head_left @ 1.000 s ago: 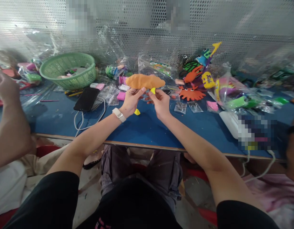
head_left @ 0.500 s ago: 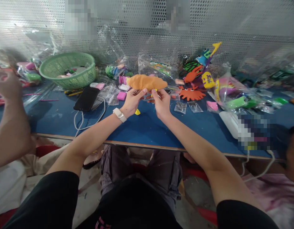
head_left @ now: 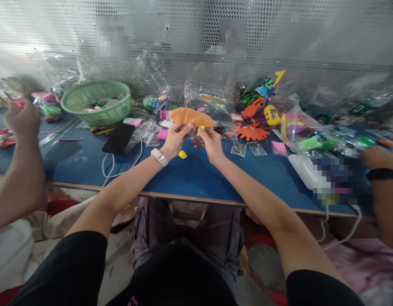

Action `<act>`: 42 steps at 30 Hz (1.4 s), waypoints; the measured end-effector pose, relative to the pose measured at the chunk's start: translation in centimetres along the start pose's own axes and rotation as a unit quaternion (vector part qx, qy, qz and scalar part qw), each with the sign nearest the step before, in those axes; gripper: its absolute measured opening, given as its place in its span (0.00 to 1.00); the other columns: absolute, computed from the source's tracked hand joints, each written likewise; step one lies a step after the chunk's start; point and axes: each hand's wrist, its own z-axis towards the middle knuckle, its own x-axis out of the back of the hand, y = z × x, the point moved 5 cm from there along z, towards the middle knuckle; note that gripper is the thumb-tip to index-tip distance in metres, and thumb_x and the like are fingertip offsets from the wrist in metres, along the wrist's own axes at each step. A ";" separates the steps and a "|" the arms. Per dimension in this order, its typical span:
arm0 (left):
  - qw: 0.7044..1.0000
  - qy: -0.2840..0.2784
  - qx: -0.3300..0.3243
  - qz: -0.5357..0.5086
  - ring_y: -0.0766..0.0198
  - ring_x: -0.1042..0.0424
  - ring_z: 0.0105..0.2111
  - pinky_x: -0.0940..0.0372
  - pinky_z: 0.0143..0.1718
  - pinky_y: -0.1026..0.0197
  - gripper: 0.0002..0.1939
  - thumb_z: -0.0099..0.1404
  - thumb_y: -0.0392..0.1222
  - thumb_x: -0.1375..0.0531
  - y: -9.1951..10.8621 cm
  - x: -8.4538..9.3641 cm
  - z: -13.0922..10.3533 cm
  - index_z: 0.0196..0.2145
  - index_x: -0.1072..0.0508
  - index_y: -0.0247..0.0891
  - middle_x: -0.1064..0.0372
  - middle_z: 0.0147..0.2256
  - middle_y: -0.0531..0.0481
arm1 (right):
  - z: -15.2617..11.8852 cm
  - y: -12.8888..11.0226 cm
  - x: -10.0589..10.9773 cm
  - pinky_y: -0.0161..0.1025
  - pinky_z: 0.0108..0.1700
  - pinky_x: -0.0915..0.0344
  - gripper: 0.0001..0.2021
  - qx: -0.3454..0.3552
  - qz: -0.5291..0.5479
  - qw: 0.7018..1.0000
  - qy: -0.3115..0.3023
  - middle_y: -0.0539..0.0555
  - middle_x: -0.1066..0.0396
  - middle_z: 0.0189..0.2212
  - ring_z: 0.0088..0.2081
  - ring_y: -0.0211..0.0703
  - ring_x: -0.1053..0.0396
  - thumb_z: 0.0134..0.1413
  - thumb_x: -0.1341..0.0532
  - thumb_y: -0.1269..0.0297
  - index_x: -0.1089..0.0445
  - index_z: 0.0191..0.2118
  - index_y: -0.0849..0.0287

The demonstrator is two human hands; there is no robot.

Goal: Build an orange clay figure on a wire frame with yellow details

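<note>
A long, lumpy orange piece of modelling clay (head_left: 193,117) is held up above the blue table, its right end tilted down. My left hand (head_left: 174,141) is closed on its lower left side, thumb in front. My right hand (head_left: 211,143) pinches a small yellow piece of clay (head_left: 200,130) close below the orange piece; whether the two touch I cannot tell. Another yellow piece (head_left: 182,154) lies on the table under my left hand. Just behind my hands is a pink block (head_left: 162,134). A flat orange crab (head_left: 252,132) lies to the right.
A green basket (head_left: 97,114) stands at the back left, with a black phone (head_left: 119,138) and white cable before it. Small clear packets (head_left: 238,148) and bagged coloured clay (head_left: 311,143) lie right. Co-workers' hands (head_left: 21,117) (head_left: 381,159) are at both sides, before a perforated metal wall (head_left: 173,51).
The orange clay's right end has dipped, and my right hand has moved slightly left and down with the yellow piece. A co-worker's hand has come in at the right; the view has shifted slightly.
</note>
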 end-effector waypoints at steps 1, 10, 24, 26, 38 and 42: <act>1.000 0.006 0.004 0.000 0.66 0.19 0.36 0.26 0.40 0.61 0.26 0.54 0.59 0.12 0.1 0.2 0.1 0.36 0.17 0.42 0.17 0.35 0.53 | 0.0 0.1 -0.1 0.42 0.31 0.22 0.38 -0.007 -0.003 1.000 -0.015 0.52 0.17 0.37 0.30 0.44 0.20 0.42 0.19 0.21 0.20 0.40 0.51; 0.999 0.021 0.034 0.018 0.67 0.22 0.33 0.29 0.39 0.61 0.23 0.60 0.54 0.13 -0.2 0.3 0.1 0.34 0.18 0.39 0.19 0.34 0.53 | 0.2 0.9 0.0 0.37 0.27 0.27 0.39 -0.017 0.019 0.999 -0.029 0.52 0.18 0.34 0.29 0.40 0.22 0.40 0.17 0.23 0.19 0.41 0.54; 1.000 0.012 0.020 -0.014 0.66 0.20 0.37 0.31 0.38 0.63 0.21 0.57 0.52 0.12 -0.2 0.5 0.2 0.36 0.15 0.39 0.18 0.36 0.52 | 0.7 1.7 0.0 0.36 0.39 0.22 0.17 -0.127 0.172 0.977 0.003 0.50 0.17 0.35 0.34 0.38 0.23 0.68 0.20 0.46 0.18 0.40 0.54; 1.000 0.011 0.020 -0.014 0.66 0.21 0.37 0.31 0.37 0.63 0.21 0.57 0.52 0.12 -0.1 0.6 0.3 0.35 0.15 0.39 0.18 0.36 0.52 | 0.8 1.8 0.1 0.36 0.41 0.21 0.17 -0.120 0.171 0.978 0.010 0.50 0.16 0.36 0.35 0.38 0.22 0.69 0.21 0.46 0.19 0.40 0.54; 1.000 0.020 -0.003 0.014 0.66 0.22 0.37 0.30 0.39 0.62 0.21 0.60 0.52 0.13 0.3 1.1 0.4 0.38 0.16 0.40 0.19 0.37 0.52 | 1.1 2.5 0.2 0.41 0.43 0.19 0.28 -0.048 0.147 0.987 -0.044 0.50 0.12 0.40 0.37 0.42 0.17 0.49 0.14 0.36 0.19 0.43 0.50; 1.000 0.005 -0.003 0.005 0.66 0.22 0.37 0.30 0.39 0.62 0.25 0.56 0.57 0.12 0.3 1.0 0.5 0.39 0.15 0.40 0.19 0.37 0.52 | 1.2 2.4 0.3 0.44 0.43 0.18 0.34 -0.037 0.141 0.988 -0.044 0.50 0.14 0.39 0.37 0.44 0.17 0.43 0.14 0.29 0.21 0.42 0.49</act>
